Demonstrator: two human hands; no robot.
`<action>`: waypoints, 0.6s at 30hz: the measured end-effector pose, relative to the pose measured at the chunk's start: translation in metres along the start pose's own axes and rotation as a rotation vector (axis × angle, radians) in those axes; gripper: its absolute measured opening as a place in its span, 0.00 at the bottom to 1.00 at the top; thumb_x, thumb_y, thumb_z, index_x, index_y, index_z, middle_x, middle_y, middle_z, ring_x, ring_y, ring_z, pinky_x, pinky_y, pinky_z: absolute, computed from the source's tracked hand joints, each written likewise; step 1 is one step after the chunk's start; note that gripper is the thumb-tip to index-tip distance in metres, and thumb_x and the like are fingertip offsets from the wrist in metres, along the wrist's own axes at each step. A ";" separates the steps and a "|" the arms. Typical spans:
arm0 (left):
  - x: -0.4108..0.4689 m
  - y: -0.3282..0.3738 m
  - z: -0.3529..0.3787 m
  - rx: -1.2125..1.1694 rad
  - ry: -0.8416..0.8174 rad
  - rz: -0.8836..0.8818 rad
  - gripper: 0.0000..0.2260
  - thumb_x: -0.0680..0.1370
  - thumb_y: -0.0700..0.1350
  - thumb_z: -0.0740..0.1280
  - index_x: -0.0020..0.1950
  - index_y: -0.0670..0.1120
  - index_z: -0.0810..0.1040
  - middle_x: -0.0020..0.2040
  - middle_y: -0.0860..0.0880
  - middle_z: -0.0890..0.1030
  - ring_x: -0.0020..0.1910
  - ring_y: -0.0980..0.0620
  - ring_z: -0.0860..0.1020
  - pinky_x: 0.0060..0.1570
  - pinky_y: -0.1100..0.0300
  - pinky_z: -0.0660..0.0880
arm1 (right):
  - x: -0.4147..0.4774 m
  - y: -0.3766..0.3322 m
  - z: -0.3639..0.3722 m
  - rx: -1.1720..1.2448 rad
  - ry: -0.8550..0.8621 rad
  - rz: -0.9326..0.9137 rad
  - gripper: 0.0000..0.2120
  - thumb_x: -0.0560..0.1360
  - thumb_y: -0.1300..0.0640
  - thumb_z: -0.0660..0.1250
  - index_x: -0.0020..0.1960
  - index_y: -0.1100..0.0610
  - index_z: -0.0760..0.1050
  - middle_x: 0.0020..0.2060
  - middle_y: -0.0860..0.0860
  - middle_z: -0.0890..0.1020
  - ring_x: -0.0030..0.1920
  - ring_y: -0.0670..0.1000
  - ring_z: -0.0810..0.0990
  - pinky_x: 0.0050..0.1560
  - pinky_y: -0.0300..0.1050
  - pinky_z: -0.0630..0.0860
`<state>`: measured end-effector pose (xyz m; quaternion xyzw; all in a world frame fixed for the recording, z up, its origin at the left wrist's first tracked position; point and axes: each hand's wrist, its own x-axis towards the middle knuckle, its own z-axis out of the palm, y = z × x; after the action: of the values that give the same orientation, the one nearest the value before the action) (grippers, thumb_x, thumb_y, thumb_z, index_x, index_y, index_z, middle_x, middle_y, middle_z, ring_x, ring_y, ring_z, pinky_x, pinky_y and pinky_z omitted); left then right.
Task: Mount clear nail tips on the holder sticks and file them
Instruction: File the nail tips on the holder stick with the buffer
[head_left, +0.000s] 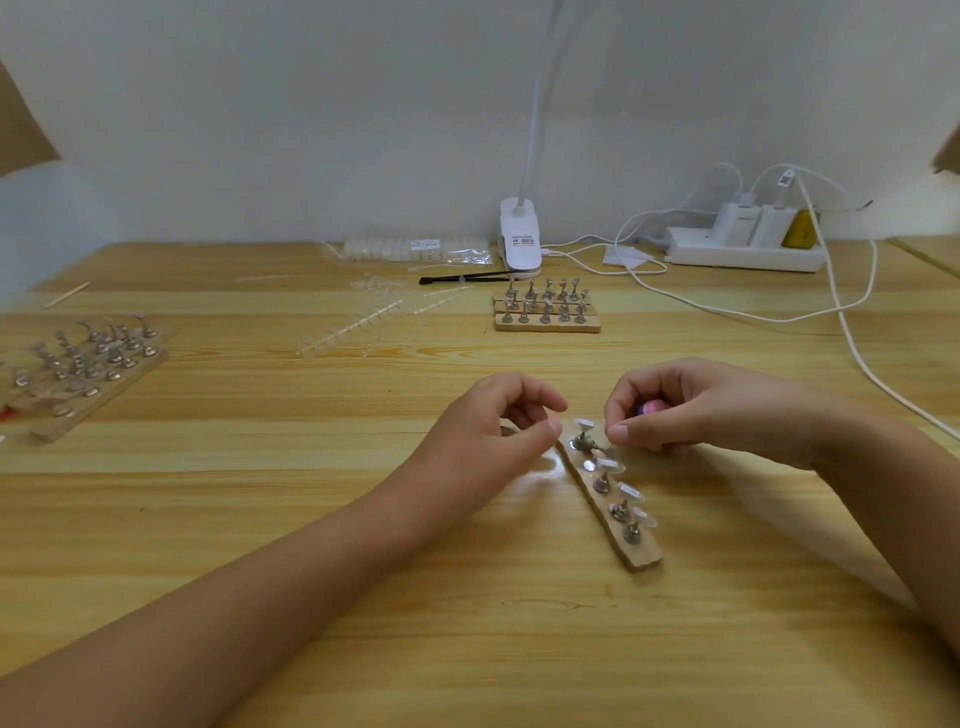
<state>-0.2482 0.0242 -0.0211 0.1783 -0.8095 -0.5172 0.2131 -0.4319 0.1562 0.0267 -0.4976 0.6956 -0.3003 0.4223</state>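
A wooden strip (610, 496) lies at an angle on the table in front of me, carrying several metal holder sticks (602, 483) with clear nail tips (627, 489) mounted on them. At the strip's far end one holder stick (589, 444) lies tipped on its side. My right hand (691, 410) pinches the end of that stick between thumb and forefinger, and a small pink object (647, 408) is tucked in its curled fingers. My left hand (498, 431) hovers at the strip's far left corner with curled fingers, thumb and forefinger slightly apart. Whether it holds anything is hidden.
More strips of holder sticks stand at the back centre (545, 309) and far left (83, 364). Clear tip sprues (374, 327), a bag of tips (415, 249) and a black tool (467, 278) lie behind. A clip lamp (519, 239), power strip (743, 249) and white cables (852, 332) occupy the right.
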 end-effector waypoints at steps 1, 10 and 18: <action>0.000 0.000 0.001 0.058 -0.014 0.016 0.08 0.78 0.42 0.69 0.52 0.55 0.80 0.49 0.55 0.77 0.47 0.62 0.76 0.49 0.69 0.75 | -0.001 0.001 -0.001 -0.027 0.014 0.006 0.11 0.64 0.45 0.75 0.44 0.49 0.83 0.31 0.46 0.72 0.34 0.44 0.72 0.36 0.35 0.71; 0.005 0.004 0.004 0.277 -0.054 0.028 0.06 0.76 0.47 0.72 0.47 0.59 0.80 0.52 0.56 0.75 0.42 0.64 0.73 0.42 0.73 0.69 | -0.004 0.005 -0.007 -0.265 -0.037 0.010 0.06 0.73 0.46 0.73 0.50 0.40 0.81 0.33 0.37 0.75 0.36 0.40 0.73 0.43 0.40 0.69; 0.009 0.004 0.008 0.337 -0.001 0.066 0.05 0.75 0.51 0.74 0.41 0.56 0.79 0.48 0.57 0.76 0.41 0.60 0.75 0.43 0.67 0.72 | 0.002 0.010 0.001 -0.395 -0.009 -0.086 0.07 0.73 0.50 0.74 0.45 0.39 0.78 0.33 0.39 0.77 0.34 0.38 0.72 0.38 0.33 0.70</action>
<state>-0.2603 0.0274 -0.0193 0.1844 -0.8904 -0.3668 0.1967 -0.4358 0.1572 0.0178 -0.6013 0.7173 -0.1735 0.3064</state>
